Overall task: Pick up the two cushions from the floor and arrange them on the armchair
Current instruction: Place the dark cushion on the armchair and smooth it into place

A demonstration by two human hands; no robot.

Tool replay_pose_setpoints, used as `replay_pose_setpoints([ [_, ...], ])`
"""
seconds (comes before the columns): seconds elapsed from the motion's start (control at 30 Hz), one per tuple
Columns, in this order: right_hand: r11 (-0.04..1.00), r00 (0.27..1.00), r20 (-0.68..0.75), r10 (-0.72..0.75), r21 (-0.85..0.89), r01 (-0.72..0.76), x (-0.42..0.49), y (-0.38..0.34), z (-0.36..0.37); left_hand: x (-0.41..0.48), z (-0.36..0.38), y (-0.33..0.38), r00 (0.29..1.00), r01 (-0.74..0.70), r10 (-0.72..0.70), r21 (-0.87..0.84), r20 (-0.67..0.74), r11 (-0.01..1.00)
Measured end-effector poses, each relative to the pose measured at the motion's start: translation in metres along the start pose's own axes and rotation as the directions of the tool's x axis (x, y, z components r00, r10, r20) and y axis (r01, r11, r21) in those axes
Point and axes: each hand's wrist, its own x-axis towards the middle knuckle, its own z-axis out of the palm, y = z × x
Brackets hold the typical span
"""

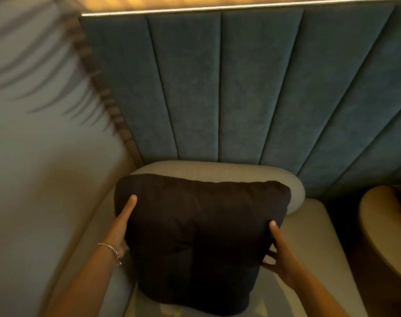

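A dark brown cushion (199, 236) stands upright on the beige armchair (220, 171), leaning against its rounded backrest. My left hand (123, 225) grips the cushion's left edge, the thumb lying up along its front and the fingers hidden behind. My right hand (278, 252) holds the right edge, thumb on the front and fingers curled behind. A thin bracelet circles my left wrist. Only one cushion is in view; whether a second lies behind it I cannot tell.
Blue-grey padded wall panels (240, 88) rise behind the armchair. A pale wall (35, 156) stands close on the left. A round wooden side table (386, 229) sits to the right, beyond the chair's right armrest (320, 225).
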Motion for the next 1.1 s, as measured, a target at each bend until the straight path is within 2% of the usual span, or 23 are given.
replay_pose_setpoints([
  [0.13, 0.995, 1.0, 0.022, -0.017, -0.1, 0.02, 0.023, -0.012, 0.017, 0.032, -0.005, 0.008, 0.999, -0.016, 0.016, 0.017, -0.034, 1.0],
  [0.33, 0.991, 1.0, 0.02, -0.011, -0.136, 0.014, 0.052, -0.033, 0.034, 0.072, -0.004, 0.021, 0.99, -0.089, 0.098, 0.088, -0.099, 0.992],
  [0.6, 0.981, 0.99, -0.042, -0.135, -0.145, 0.127, 0.076, -0.072, 0.056, 0.106, -0.002, 0.063, 0.982, -0.15, 0.16, 0.104, -0.1, 0.983],
  [0.77, 0.975, 0.996, -0.027, -0.083, -0.208, 0.076, 0.096, -0.075, 0.064, 0.123, 0.0, 0.055, 0.953, -0.245, 0.288, 0.319, -0.095, 0.916],
  [0.87, 0.965, 0.996, -0.037, -0.081, -0.253, 0.069, 0.107, -0.076, 0.066, 0.137, 0.004, 0.058, 0.953, -0.27, 0.302, 0.443, 0.0, 0.855],
  [1.0, 0.911, 0.962, -0.045, -0.268, -0.336, 0.238, 0.116, -0.105, 0.071, 0.16, 0.014, 0.058, 0.972, -0.221, 0.228, 0.523, 0.053, 0.823],
  [1.1, 0.783, 0.862, 0.001, -0.508, -0.416, 0.462, 0.127, -0.142, 0.083, 0.174, 0.023, 0.063, 0.976, -0.196, 0.218, 0.528, 0.021, 0.826],
])
